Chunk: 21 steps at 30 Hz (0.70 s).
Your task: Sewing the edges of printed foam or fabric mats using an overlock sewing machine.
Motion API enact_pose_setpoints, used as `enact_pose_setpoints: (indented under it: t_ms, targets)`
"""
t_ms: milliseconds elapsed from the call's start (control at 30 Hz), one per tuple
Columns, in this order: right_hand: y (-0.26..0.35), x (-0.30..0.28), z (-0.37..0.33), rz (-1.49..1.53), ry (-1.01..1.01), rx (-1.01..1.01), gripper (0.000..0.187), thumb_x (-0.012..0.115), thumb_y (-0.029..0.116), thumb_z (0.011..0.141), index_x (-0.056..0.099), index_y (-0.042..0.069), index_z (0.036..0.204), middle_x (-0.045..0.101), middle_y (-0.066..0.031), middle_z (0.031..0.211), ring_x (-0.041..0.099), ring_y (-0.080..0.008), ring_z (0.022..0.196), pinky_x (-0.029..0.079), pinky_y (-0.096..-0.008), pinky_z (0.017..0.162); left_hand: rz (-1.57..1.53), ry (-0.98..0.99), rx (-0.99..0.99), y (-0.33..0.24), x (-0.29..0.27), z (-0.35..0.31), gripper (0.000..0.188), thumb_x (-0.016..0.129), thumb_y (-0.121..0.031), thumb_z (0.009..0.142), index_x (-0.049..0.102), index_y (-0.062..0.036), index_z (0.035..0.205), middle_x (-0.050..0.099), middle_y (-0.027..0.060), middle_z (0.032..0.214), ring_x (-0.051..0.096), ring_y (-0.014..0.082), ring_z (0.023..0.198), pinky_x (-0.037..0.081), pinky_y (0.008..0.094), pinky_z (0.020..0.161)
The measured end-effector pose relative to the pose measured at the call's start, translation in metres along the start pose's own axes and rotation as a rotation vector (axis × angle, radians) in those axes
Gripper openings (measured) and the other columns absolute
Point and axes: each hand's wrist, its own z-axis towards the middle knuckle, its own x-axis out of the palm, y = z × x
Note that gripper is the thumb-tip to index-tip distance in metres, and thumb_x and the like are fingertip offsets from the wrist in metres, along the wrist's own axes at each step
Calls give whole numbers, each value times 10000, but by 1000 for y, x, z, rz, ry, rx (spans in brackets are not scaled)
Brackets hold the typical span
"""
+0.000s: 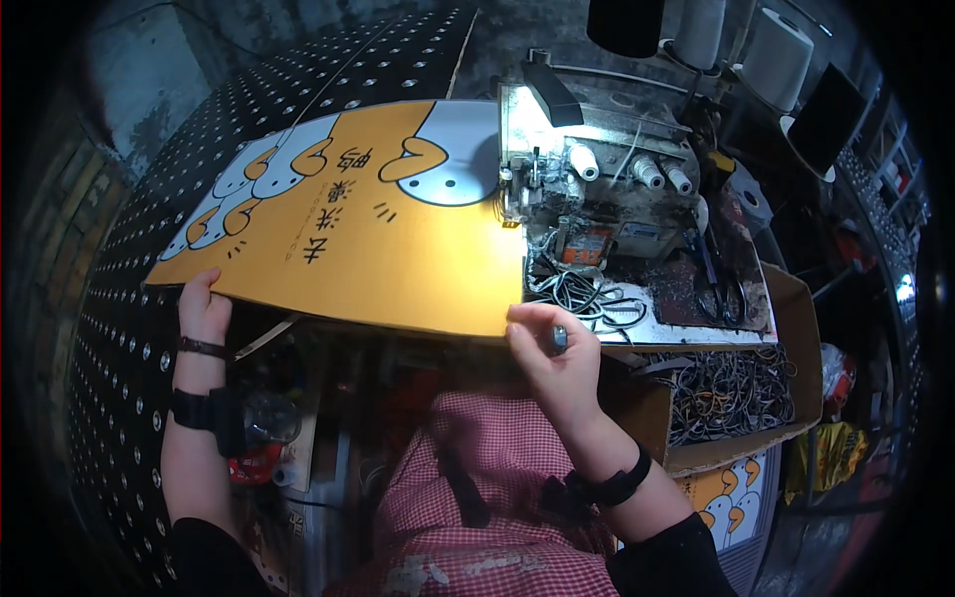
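Left hand (205,310) has its thumb and fingers clamped on the near edge of a yellow mat (418,264) printed with white birds, while the right hand (557,363) pinches its near right corner. The mat spans from a silver-dotted black table (119,328) to a sewing machine (622,199), its right edge at the machine's needle side.

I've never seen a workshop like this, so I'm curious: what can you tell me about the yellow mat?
The yellow mat is a flat, thin-looking sheet printed with white cartoon birds with orange bills and dark lettering; I can't tell its exact material. It lies spread out, its left part over a black surface with shiny dots, its right edge at the sewing machine. The left hand grips its near edge toward the left, and the right hand pinches its near-right corner.
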Motion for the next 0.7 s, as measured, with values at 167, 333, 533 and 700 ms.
enact_pose_setpoints:
  t_ms: [167,333,533,700]
  targets:
    - [-7,3,24,-64,-30,49,73,609,40,757,625,-2,815,613,-16,759,539,-45,692,438,-196,629,-21,0,-90,4,27,32,292,416,61,808,433,92,1099,498,207,1112,499,329,1052,407,394,936]
    - [-19,7,48,-253,-134,-11,143,610,115,713,650,60,839,634,-104,746,610,-188,607,467,-268,561,177,65,-8,17,53,73,254,441,47,810,474,74,1060,523,179,1085,520,295,1022,430,361,895]
    - [-9,18,42,-413,-106,-81,265,618,177,738,638,75,982,622,-130,819,614,-257,681,480,-314,628,66,61,17,16,56,122,272,473,65,794,477,74,1066,526,180,1076,535,289,987,446,354,867]
    - [-1,20,43,-375,-111,-223,255,624,172,733,636,87,973,598,-102,758,593,-257,631,477,-324,595,381,25,351,6,106,40,329,503,128,716,404,49,1019,519,151,1047,543,246,960,460,343,822]
